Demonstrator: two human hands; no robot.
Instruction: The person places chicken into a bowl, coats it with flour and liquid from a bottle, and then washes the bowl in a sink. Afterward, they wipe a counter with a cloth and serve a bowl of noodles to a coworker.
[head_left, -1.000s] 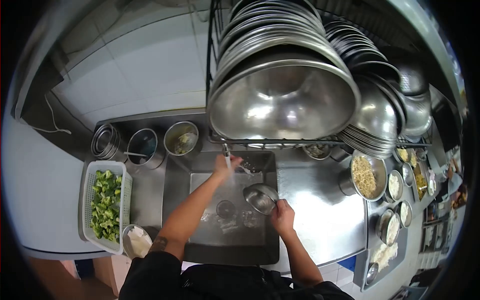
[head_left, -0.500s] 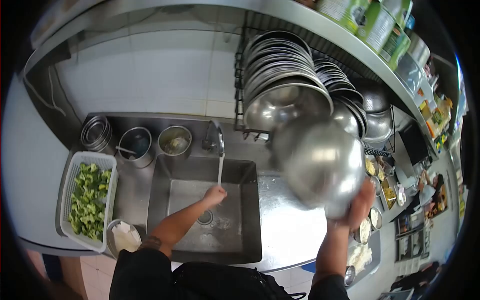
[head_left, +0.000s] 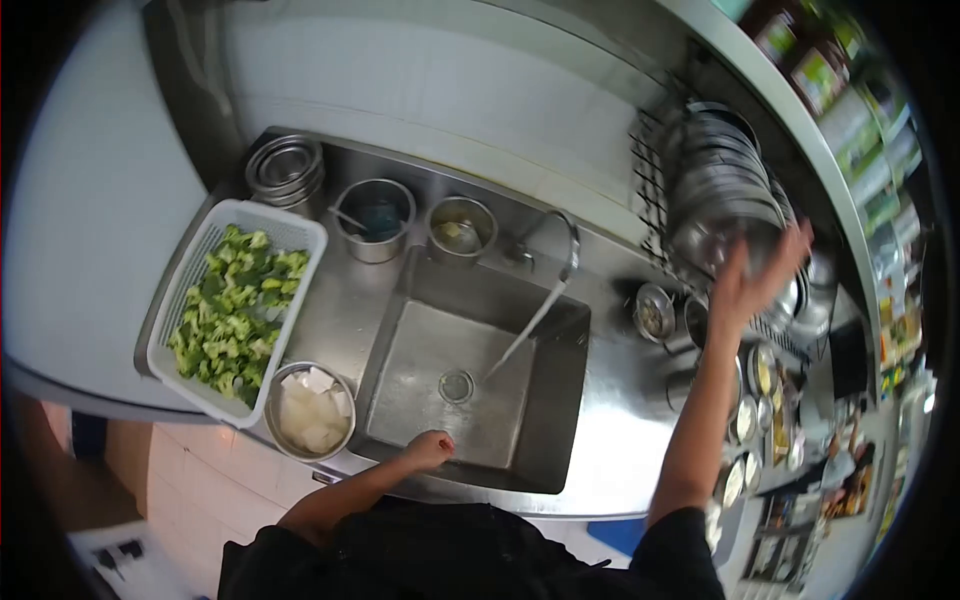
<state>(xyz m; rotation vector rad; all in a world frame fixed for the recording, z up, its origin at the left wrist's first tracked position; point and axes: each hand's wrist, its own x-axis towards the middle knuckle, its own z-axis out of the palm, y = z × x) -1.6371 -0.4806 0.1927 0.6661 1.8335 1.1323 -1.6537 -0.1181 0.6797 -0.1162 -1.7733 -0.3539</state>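
Observation:
My right hand [head_left: 757, 280] is raised at the rack on the right, fingers spread, overlapping the front of a row of nested steel bowls [head_left: 722, 238]. Nothing shows in its grasp. Curled into a loose fist, my left hand [head_left: 430, 450] hovers over the front part of the steel sink [head_left: 480, 350], with no object visible in it. A stream of water runs from the curved faucet [head_left: 573, 245] into the basin.
Left of the sink stand a white basket [head_left: 160, 340] of broccoli [head_left: 240, 320] and a bowl of white pieces [head_left: 312, 412]. Steel pots [head_left: 375, 220] line the counter's back. Several food containers [head_left: 745, 420] stand at the right, under a loaded shelf [head_left: 800, 85].
The large steel bowl has left my right hand, which has risen to the rack and opened. My left hand has drawn back from the water stream. The view has turned and shifted.

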